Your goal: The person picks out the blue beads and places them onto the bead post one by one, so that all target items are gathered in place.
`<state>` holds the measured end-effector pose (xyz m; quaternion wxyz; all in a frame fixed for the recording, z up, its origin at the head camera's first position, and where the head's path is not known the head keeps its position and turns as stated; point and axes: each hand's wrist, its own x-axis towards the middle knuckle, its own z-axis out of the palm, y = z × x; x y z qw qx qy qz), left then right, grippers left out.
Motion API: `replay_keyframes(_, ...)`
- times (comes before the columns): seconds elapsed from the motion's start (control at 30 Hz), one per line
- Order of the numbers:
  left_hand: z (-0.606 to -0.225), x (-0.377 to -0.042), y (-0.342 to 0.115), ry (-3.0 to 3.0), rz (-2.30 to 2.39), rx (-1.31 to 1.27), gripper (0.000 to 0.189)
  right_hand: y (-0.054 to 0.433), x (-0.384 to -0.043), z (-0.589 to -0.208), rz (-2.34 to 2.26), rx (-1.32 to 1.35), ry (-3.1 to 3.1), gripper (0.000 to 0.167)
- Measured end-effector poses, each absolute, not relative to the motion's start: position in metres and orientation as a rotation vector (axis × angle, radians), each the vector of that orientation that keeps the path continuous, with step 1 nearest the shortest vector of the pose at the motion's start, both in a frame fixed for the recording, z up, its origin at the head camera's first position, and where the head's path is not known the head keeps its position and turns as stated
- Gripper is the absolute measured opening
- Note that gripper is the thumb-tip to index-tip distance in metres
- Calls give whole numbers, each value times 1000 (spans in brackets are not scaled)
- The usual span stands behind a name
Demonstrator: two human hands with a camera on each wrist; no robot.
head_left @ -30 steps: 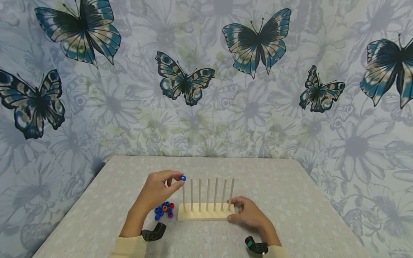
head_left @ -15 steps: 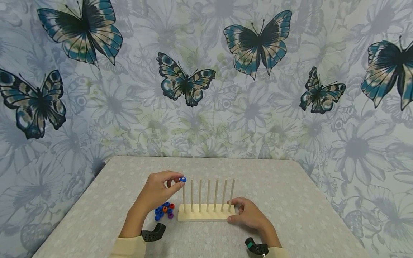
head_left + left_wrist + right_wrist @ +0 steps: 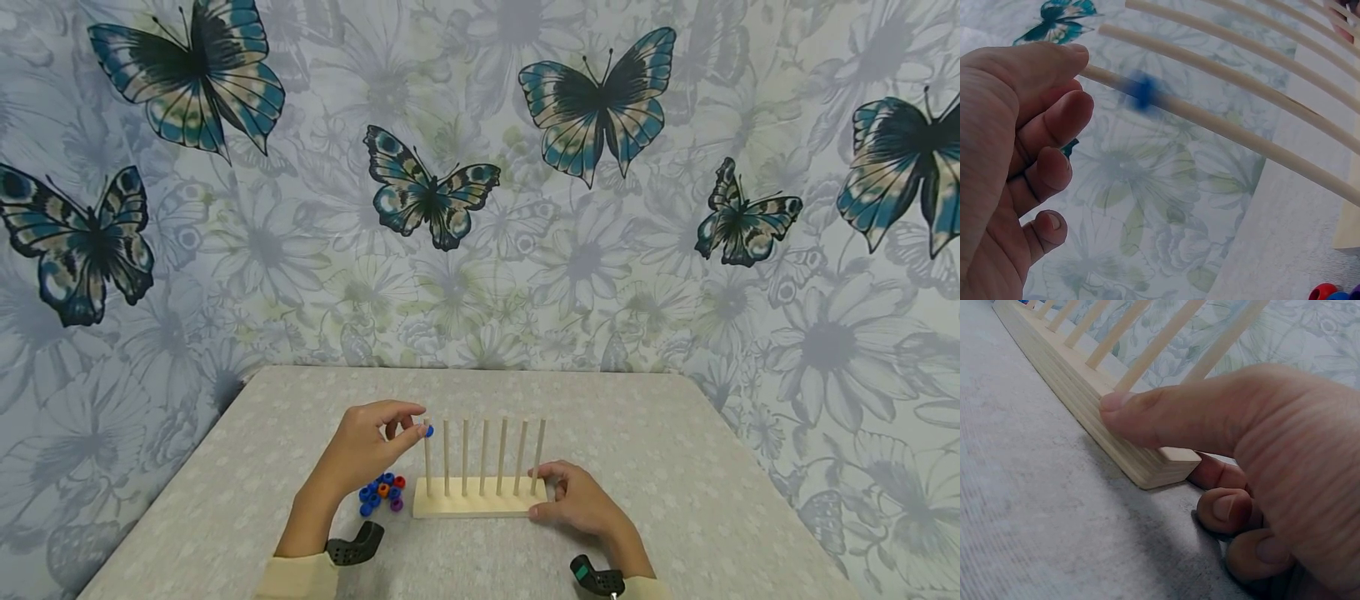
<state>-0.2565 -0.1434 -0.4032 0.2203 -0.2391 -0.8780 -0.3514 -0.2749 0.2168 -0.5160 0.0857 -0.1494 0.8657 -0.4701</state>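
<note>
A blue bead (image 3: 1144,92), blurred in the left wrist view, sits around the leftmost peg (image 3: 1229,134) a little below its top. My left hand (image 3: 371,437) is beside that peg's tip, thumb and fingers apart from the bead with nothing between them. The wooden peg stand (image 3: 480,500) has several upright pegs on a pale base. With my right hand (image 3: 577,497) I grip the base's right end; in the right wrist view the thumb (image 3: 1147,415) presses along its front edge and other fingers curl behind and below.
Left of the stand lies a small pile of beads, mostly blue (image 3: 366,494), with a red bead (image 3: 400,482), an orange bead (image 3: 384,490) and a purple bead (image 3: 397,504). A butterfly-print wall (image 3: 480,250) rises behind the cloth-covered table (image 3: 637,433).
The blue bead, pinched over the peg's tip before, is now let go and lower on the peg. My left finger and thumb have parted. The right hand stays on the base.
</note>
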Motion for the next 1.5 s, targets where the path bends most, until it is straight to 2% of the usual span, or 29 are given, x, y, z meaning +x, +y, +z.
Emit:
replay_keyframes(0.27, -402, -256, -142, -2429, -971, -656, 20, 218, -273, -516, -1412, -428, 2571, 59)
replay_keyframes(1.5, -397, -251, -160, -2322, -987, -635, 28, 217, -277, -518, -1430, -454, 2532, 61)
